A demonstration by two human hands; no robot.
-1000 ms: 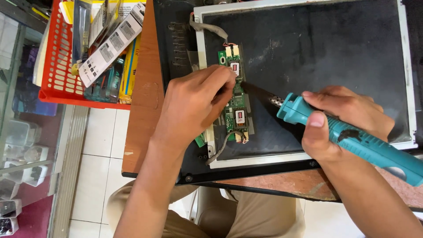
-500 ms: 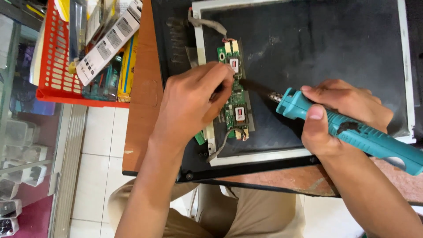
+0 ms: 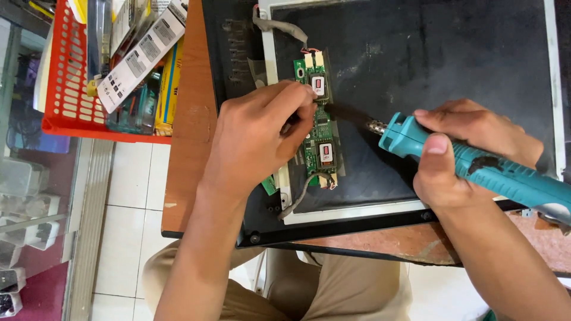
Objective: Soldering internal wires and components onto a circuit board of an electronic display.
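A narrow green circuit board (image 3: 319, 128) lies on the dark back panel (image 3: 440, 71) of an opened monitor. It is steadied by the left hand (image 3: 256, 139), whose fingertips are pressed together at its edge, while a teal soldering iron (image 3: 476, 169) is gripped in the closed right hand (image 3: 470, 148), its tip aimed at the board's middle

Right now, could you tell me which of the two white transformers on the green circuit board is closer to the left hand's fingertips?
The upper transformer, beside the left hand; the lower transformer sits near the board's bottom end.
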